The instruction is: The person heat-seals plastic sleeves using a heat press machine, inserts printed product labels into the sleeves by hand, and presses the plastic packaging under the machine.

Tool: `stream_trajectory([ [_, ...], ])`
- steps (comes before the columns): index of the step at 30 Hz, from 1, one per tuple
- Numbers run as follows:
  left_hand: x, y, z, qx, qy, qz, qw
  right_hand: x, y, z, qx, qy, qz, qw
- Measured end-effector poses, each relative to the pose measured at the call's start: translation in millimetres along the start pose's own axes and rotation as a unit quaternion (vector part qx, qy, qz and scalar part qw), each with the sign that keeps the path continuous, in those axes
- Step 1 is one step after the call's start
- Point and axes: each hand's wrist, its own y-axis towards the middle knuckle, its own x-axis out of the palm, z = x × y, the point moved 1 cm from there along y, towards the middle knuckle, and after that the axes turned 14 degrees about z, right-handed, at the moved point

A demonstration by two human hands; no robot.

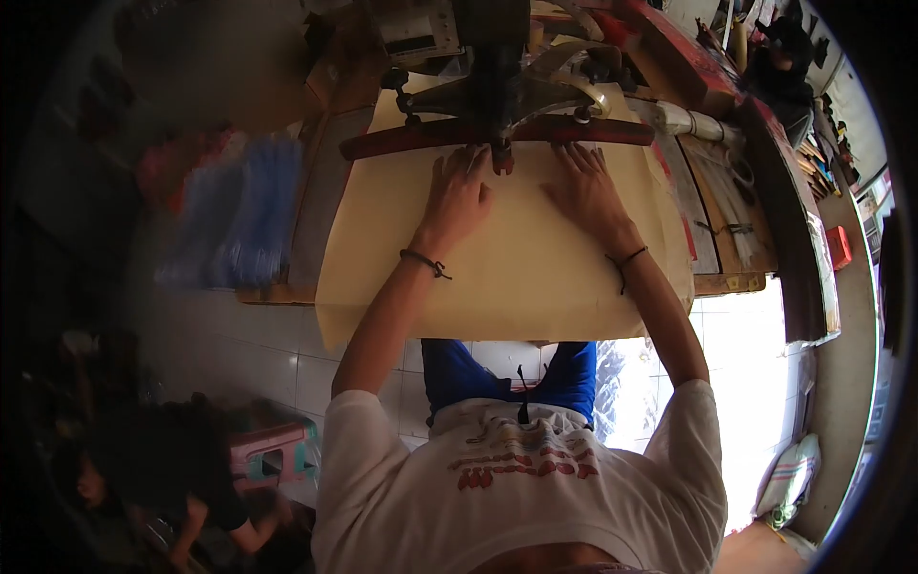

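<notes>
Both palm-down with fingers slightly spread and gripping nothing, the left hand [464, 187] and right hand [585, 191] rest on a yellowish sheet [521, 263] apparently laid in place across the desk [322, 191], beneath a red bar [406, 141], any further work not evident, while a sack [792, 481] on the floor hides its contents.

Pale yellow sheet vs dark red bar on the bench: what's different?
Shape: the sheet is broad and flat; the bar is long and narrow.
Colour: the sheet is pale yellow, the bar dark red.
Position: the sheet overhangs the near edge of the bench; the bar crosses the sheet's far part.
Shared: both extend sideways past the left hand and right hand.
</notes>
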Motion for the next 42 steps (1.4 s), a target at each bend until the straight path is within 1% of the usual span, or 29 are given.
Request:
stream_trajectory([
  [2,-2,4,3,-0.019,0.000,0.003,1.000,3,0,2,-0.007,-0.001,0.007,1.000],
  [5,0,6,0,0.014,-0.017,0.039,0.999,0,1,-1,0.013,0.005,-0.004,1.000],
  [8,-2,10,2,0.000,-0.038,0.022,0.999,4,-2,4,-0.003,0.004,0.008,1.000],
  [14,4,10,-2,0.024,-0.036,0.051,0.998,9,-1,8,0.002,0.012,-0.010,1.000],
  [20,-5,13,4,-0.014,-0.062,0.006,0.998,6,-1,8,-0.014,-0.007,-0.018,1.000],
  [23,-1,13,-1,0.010,-0.040,0.001,0.999,2,2,6,-0.007,-0.004,-0.024,1.000],
  [26,-2,16,-1,-0.002,-0.057,-0.018,0.998,-1,2,1,-0.021,-0.022,-0.040,0.999],
  [29,-1,13,0,0.016,-0.023,0.000,1.000,4,-1,4,-0.032,-0.014,-0.006,0.999],
  [32,1,11,-3,0.017,-0.026,-0.002,1.000,2,-4,2,-0.020,0.002,-0.009,1.000],
  [35,0,12,-3,-0.009,-0.039,-0.032,0.999,7,-6,4,0.011,0.011,-0.003,1.000],
  [38,12,0,-12,0.032,0.023,-0.016,0.999,5,-7,3,0.022,-0.037,-0.002,0.999],
  [41,3,5,-8,-0.001,0.026,-0.065,0.998,6,-8,6,0.020,-0.023,-0.017,0.999],
  [42,4,3,-9,-0.004,0.026,-0.059,0.998,6,-8,8,0.020,-0.017,-0.018,0.999],
])
